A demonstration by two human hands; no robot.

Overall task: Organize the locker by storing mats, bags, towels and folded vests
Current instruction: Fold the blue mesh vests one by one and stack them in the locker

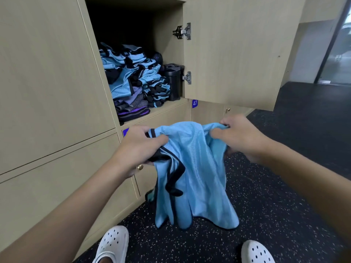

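Observation:
A light blue vest (195, 173) with black trim hangs unfolded in front of me, above the floor. My left hand (138, 147) grips its upper left edge by the black trim. My right hand (239, 137) grips the upper right edge, fingers curled into the cloth. Above and behind, the open locker (167, 109) holds piles of folded blue vests (133, 73) stacked on purple and grey folded cloth (131, 109). A dark cylindrical holder (173, 80) stands at the compartment's right side.
The locker door (237, 54) swings open to the right, above my right hand. Closed locker doors (47, 82) fill the left wall, with a small brass knob (140, 167) under my left wrist. Speckled black flooring (266, 215) lies below, with my two white clogs (112, 243) at the bottom.

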